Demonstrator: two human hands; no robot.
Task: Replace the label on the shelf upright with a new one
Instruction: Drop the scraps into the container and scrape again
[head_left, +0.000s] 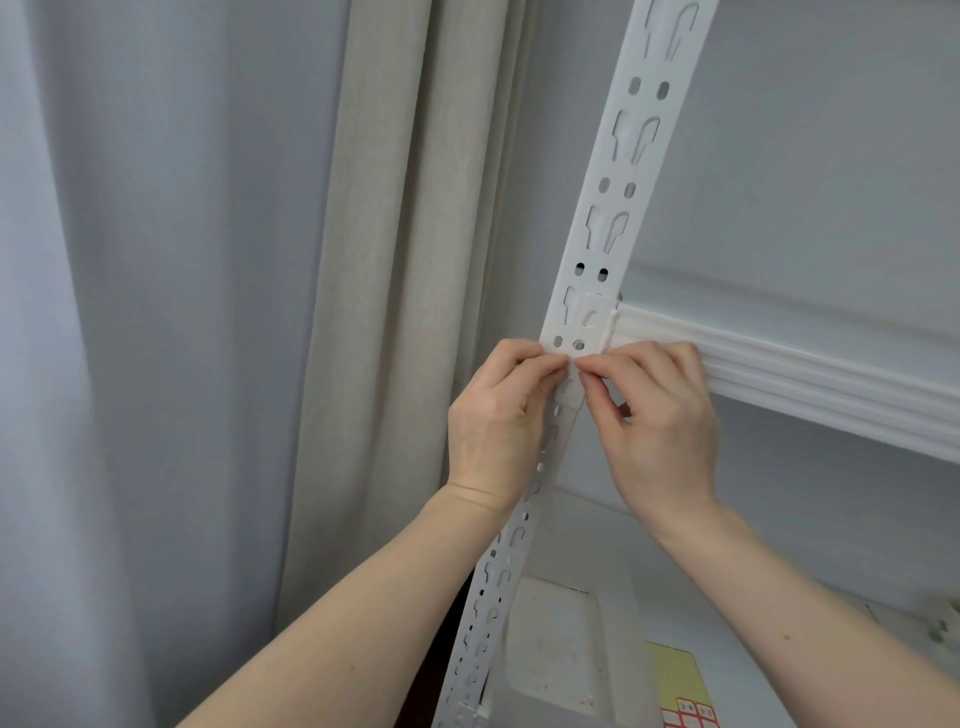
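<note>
A white slotted shelf upright (613, 208) runs from the top right down to the bottom middle. A small white label (570, 391) lies on its face just below the shelf joint. My left hand (498, 421) and my right hand (657, 415) meet at the label's top edge, thumbs and forefingers pinched on it from either side. The fingertips hide the label's top edge, so I cannot tell whether it is stuck down or lifted.
A white ribbed shelf beam (789, 374) leaves the upright to the right. Beige and grey curtains (395, 260) hang at the left. On the lower shelf sit a translucent plastic box (566, 639), a yellow sheet (672, 670) and a sheet of red-bordered labels (688, 714).
</note>
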